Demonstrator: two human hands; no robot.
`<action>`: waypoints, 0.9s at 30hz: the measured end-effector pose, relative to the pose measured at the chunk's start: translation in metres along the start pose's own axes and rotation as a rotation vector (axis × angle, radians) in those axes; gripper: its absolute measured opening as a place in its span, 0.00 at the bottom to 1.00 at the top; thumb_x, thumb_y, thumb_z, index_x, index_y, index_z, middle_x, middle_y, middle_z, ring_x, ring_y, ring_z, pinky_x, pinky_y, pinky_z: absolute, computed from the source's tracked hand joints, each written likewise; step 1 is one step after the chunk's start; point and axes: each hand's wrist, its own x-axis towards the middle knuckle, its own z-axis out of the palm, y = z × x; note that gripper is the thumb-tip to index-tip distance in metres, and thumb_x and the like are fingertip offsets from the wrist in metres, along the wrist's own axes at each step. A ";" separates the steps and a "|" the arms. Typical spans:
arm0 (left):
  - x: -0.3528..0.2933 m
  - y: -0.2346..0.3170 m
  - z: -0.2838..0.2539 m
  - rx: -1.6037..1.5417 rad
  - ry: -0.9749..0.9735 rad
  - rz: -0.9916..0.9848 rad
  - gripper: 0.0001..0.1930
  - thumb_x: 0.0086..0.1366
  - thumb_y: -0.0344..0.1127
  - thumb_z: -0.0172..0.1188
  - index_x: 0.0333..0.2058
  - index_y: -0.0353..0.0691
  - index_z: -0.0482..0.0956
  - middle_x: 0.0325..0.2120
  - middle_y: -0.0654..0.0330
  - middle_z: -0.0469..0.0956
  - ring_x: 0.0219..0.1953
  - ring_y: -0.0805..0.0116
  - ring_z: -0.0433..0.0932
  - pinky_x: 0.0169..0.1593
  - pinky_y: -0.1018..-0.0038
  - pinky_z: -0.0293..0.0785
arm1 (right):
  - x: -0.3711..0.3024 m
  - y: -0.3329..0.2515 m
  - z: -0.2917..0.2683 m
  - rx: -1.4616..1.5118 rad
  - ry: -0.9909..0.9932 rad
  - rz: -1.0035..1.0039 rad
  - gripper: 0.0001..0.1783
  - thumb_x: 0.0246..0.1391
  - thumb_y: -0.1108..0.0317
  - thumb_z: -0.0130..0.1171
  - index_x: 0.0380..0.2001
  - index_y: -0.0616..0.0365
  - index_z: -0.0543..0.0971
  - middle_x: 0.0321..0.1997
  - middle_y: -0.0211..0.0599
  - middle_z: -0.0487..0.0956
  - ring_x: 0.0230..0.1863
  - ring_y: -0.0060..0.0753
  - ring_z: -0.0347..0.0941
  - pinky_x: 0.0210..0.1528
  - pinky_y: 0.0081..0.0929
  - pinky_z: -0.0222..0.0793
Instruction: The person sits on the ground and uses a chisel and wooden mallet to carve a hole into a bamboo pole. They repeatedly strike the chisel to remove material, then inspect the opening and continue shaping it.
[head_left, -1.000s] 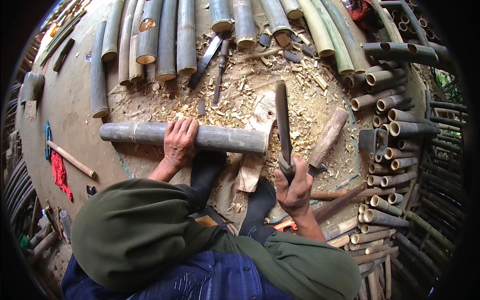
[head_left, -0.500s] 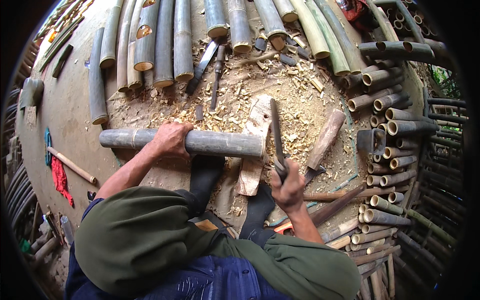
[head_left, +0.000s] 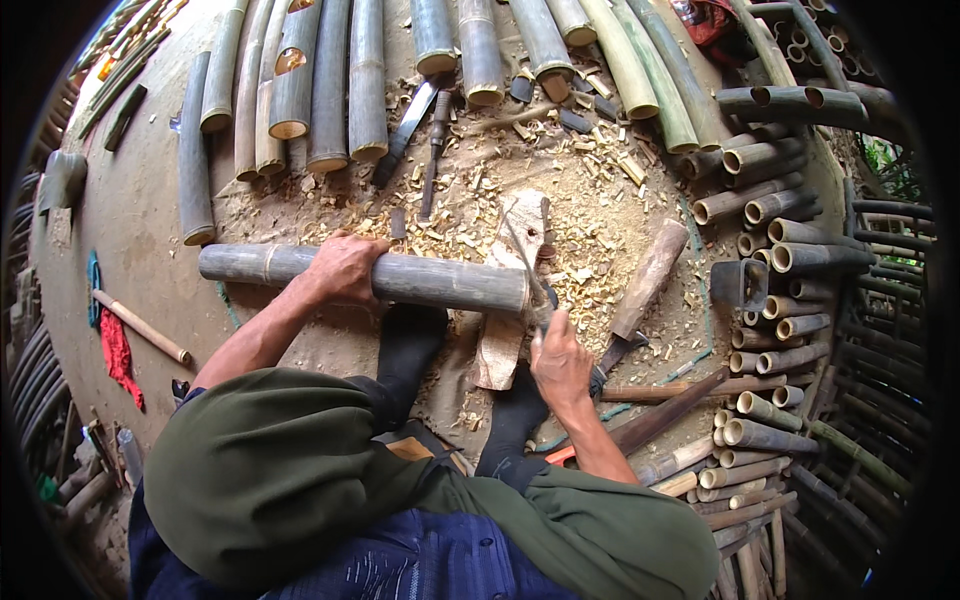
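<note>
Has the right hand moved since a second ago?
Yes. The right hand has moved left, closer to the wooden block lying under the bamboo tube.

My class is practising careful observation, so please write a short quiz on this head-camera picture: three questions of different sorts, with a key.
1. Multiple choice. Which thing is the left hand on?
(a) the crumpled red cloth
(b) the grey cylindrical bamboo tube
(c) the slim pale wooden stick

2. True or false? The tube lies across the pale rough-hewn wooden block.

3. Fill the gap. The long dark metal knife is held in the person's ____ hand, close to the same-side end of the tube.

Key: 1. b; 2. True; 3. right, as the right hand grips its handle.
</note>
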 end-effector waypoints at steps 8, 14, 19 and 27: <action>-0.010 -0.005 0.004 -0.006 0.007 -0.056 0.38 0.36 0.56 0.81 0.43 0.40 0.79 0.37 0.50 0.85 0.46 0.47 0.85 0.58 0.53 0.73 | 0.004 -0.029 -0.062 0.450 0.170 -0.197 0.24 0.69 0.62 0.62 0.57 0.70 0.71 0.32 0.59 0.81 0.28 0.63 0.83 0.31 0.51 0.78; -0.002 -0.002 -0.003 -0.018 0.026 -0.029 0.36 0.38 0.55 0.81 0.43 0.41 0.79 0.37 0.49 0.85 0.47 0.45 0.84 0.59 0.52 0.73 | 0.007 0.001 -0.014 0.132 -0.001 -0.034 0.21 0.68 0.64 0.62 0.54 0.69 0.71 0.27 0.56 0.80 0.26 0.61 0.82 0.28 0.50 0.78; -0.009 -0.007 0.000 -0.022 0.019 -0.064 0.35 0.35 0.53 0.82 0.41 0.41 0.79 0.36 0.50 0.85 0.45 0.45 0.85 0.57 0.52 0.73 | 0.014 -0.035 -0.068 0.335 0.039 -0.101 0.21 0.68 0.64 0.63 0.55 0.67 0.71 0.28 0.57 0.81 0.27 0.62 0.82 0.27 0.50 0.76; 0.000 -0.002 -0.003 -0.019 0.009 -0.042 0.36 0.37 0.57 0.82 0.41 0.41 0.79 0.35 0.50 0.85 0.44 0.46 0.85 0.57 0.52 0.73 | 0.011 -0.010 -0.026 0.118 -0.076 0.032 0.17 0.68 0.61 0.62 0.44 0.62 0.69 0.29 0.60 0.82 0.27 0.67 0.82 0.27 0.53 0.76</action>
